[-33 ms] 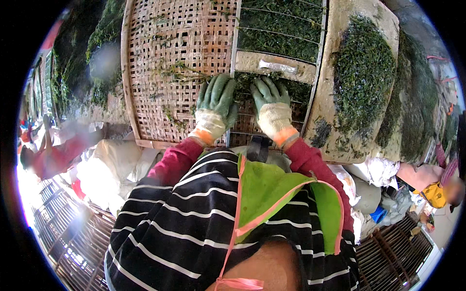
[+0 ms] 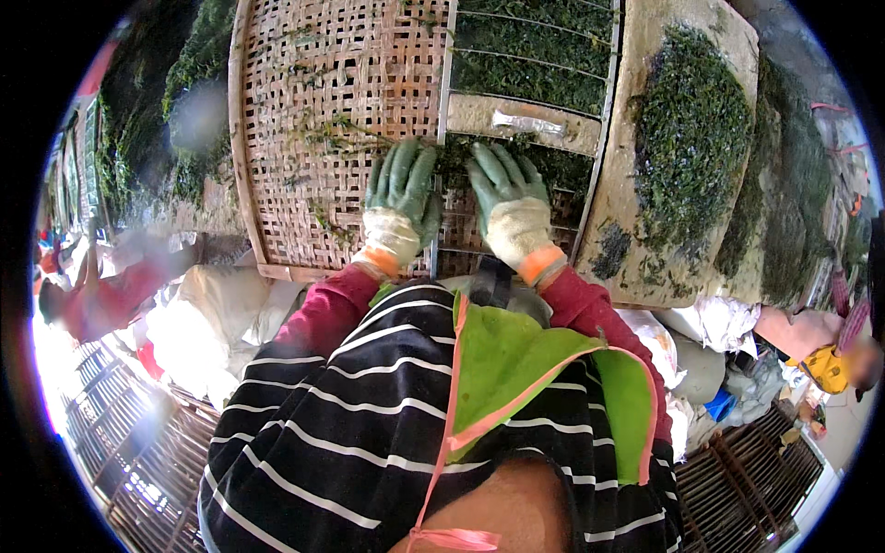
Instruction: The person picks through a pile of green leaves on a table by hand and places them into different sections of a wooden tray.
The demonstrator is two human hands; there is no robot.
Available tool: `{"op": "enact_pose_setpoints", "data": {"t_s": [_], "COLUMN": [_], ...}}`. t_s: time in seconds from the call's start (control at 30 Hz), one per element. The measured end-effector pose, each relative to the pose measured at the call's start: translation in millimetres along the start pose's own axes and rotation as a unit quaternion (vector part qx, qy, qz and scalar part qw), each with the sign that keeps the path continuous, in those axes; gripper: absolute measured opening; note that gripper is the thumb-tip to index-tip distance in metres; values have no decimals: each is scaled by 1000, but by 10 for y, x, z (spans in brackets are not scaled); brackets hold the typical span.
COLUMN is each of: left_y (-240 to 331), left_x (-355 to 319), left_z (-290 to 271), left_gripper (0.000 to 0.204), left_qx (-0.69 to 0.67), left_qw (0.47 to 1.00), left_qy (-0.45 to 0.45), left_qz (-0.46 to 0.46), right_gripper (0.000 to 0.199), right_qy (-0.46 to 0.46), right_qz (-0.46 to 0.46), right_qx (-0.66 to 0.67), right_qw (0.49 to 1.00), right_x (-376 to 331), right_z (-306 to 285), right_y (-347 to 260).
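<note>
A green-coated work glove covers my left hand (image 2: 404,184), which lies nearly flat, fingers pointing away, on the right part of a woven bamboo tray (image 2: 341,83). Beside it, also gloved and with fingers stretched out, my right hand (image 2: 502,180) rests at the near part of a narrow frame (image 2: 449,64) crossed by thin bars. Chopped dark green seaweed-like strands (image 2: 530,78) fill the frame's far sections. Just beyond my right fingertips a pale block with a silvery handle (image 2: 527,123) lies across the frame. Some green bits touch the fingers of both hands.
On the right, a pale board (image 2: 636,267) carries a green heap (image 2: 691,138). More green piles (image 2: 138,111) stand at the far left. White sacks (image 2: 221,304) and slatted racks (image 2: 747,488) lie below. A person in red (image 2: 115,295) is at the left, another in yellow (image 2: 823,370) at the right.
Both hands have shifted slightly to the left, the left one also a little nearer to me. The block with the handle has stayed in place.
</note>
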State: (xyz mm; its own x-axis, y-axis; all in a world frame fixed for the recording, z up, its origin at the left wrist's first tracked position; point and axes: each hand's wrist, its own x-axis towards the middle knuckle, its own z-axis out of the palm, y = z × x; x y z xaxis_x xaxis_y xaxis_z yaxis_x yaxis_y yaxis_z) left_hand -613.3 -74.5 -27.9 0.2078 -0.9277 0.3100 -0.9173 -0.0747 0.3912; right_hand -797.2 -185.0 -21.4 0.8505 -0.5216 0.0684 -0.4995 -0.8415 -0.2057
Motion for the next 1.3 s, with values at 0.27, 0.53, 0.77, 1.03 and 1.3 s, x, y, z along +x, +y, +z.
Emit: {"op": "enact_pose_setpoints", "data": {"t_s": [0.27,0.53,0.77,1.03,1.3], "left_y": [-414,161,490,-221,13], "left_x": [294,997,953,406,508], "left_z": [222,-113,-402,287,304], "left_gripper": [69,31,50,34,71], "left_qx": [128,234,-182,27,-27], "left_qw": [987,886,978,997,996], "left_qy": [-87,-401,25,-31,80], "left_qz": [37,16,98,66,-43], "right_gripper": [54,46,38,47,31], "right_qy": [-98,-39,-149,152,263], "right_qz": [25,51,-15,3,345], "right_qx": [-41,54,-28,-13,424], "right_qw": [994,996,988,988,795], "right_x": [185,180,193,110,-186], "right_z": [540,578,373,463,-150], "right_y": [-162,-186,-160,-63,461]}}
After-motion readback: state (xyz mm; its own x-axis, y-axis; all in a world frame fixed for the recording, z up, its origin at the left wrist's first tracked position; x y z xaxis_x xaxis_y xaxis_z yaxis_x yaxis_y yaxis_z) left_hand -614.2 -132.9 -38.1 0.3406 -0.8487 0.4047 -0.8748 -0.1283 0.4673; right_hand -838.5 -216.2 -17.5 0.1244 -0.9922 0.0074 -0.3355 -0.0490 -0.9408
